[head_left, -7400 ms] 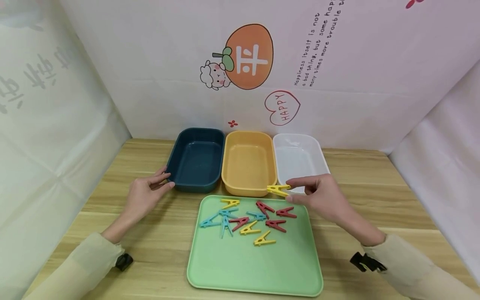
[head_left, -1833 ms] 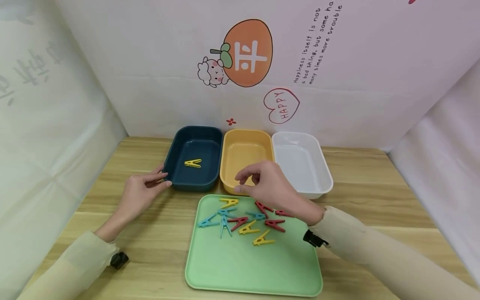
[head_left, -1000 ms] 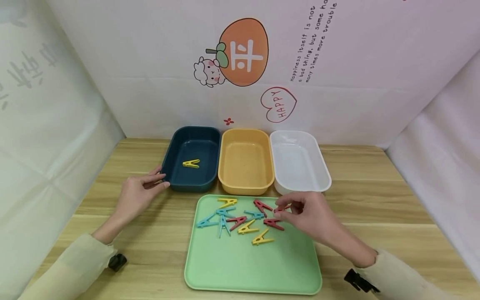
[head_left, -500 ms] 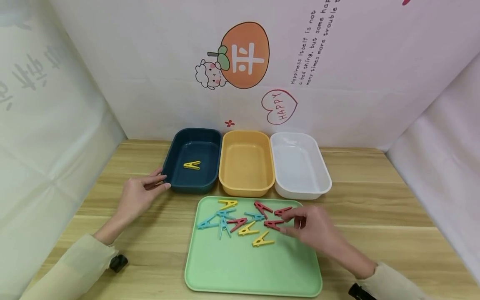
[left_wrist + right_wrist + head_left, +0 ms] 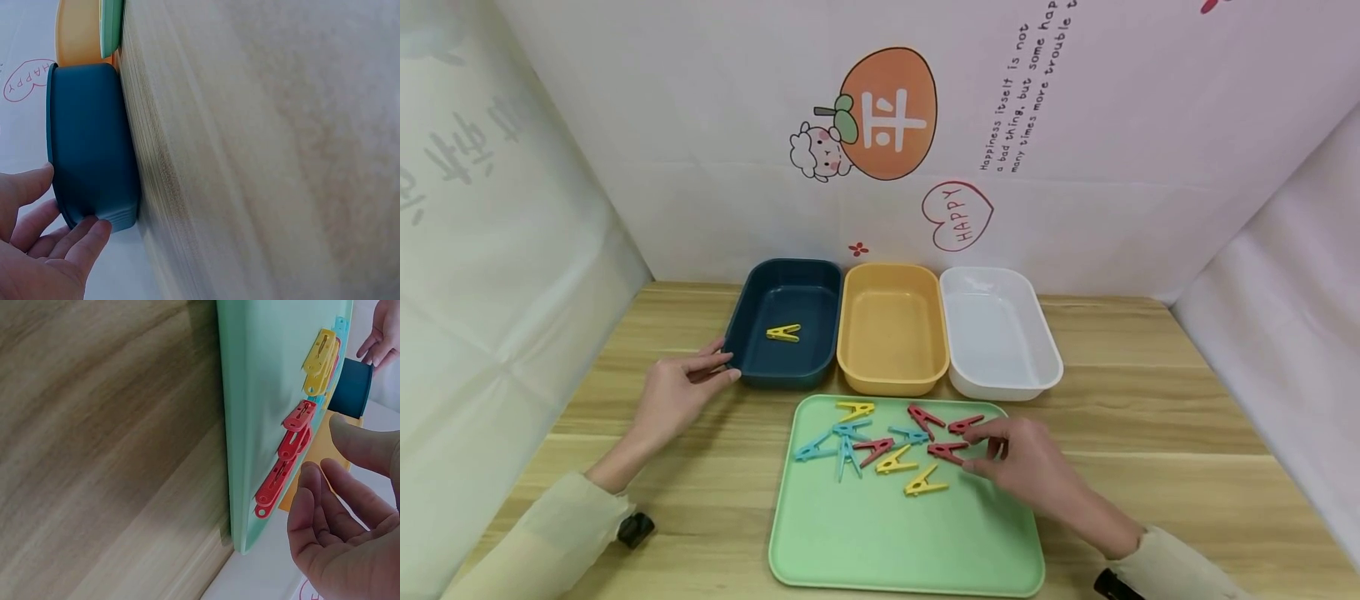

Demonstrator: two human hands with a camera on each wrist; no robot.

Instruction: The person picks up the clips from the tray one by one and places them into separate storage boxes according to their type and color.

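Head view: the right hand covers part of the right edge of the tray; whether it touches the nearest red peg cannot be determined. Left wrist view: the blue box conceals its own interior; the left edge cuts off the left hand; the table is blurred

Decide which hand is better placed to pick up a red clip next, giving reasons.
Probably the right hand: it is empty, beside the red clips, while the left hand touches the dark blue box.
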